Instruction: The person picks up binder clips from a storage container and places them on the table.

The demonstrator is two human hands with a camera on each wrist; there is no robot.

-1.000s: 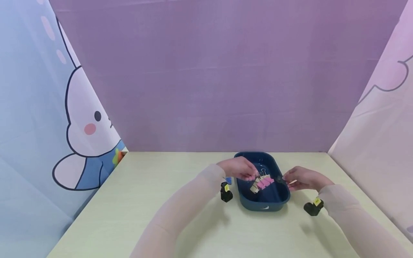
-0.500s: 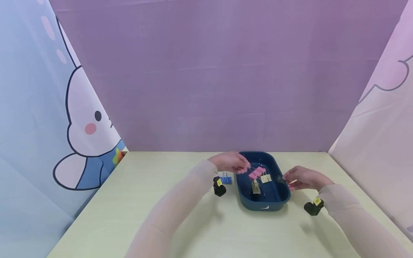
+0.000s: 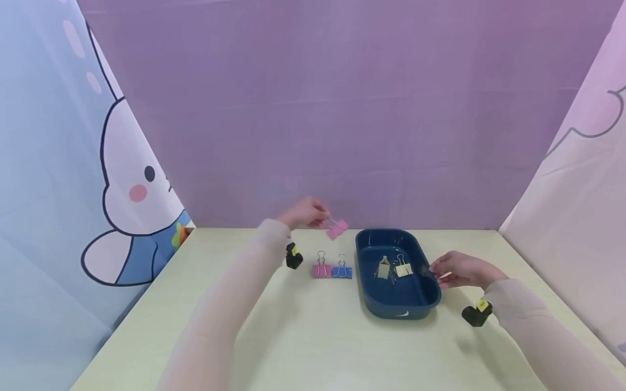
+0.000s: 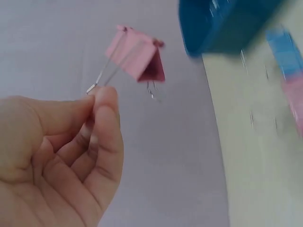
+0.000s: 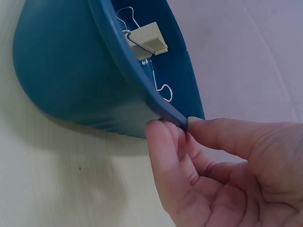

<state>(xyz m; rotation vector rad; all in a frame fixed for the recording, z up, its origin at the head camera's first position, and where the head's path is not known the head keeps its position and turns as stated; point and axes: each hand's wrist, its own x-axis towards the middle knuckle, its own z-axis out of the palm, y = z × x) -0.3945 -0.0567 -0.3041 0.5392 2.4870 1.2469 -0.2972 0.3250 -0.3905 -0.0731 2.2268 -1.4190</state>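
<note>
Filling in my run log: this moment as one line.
left hand: pinches pink clip aloft by wire handle; right hand: pinches tray by rim; tray: two yellow clips; table: second pink clip beside blue clip

The raised clip is coloured pink, the inner clips pale yellow. The tray is tinted dark blue, perhaps teal. The blue curtain is rabbit-printed.

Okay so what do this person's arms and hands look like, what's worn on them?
The left hand and right hand are ungloved. Pale, plain long sleeves reach the wrists. By each wrist sits a small, rounded black device with a yellow label.
</note>
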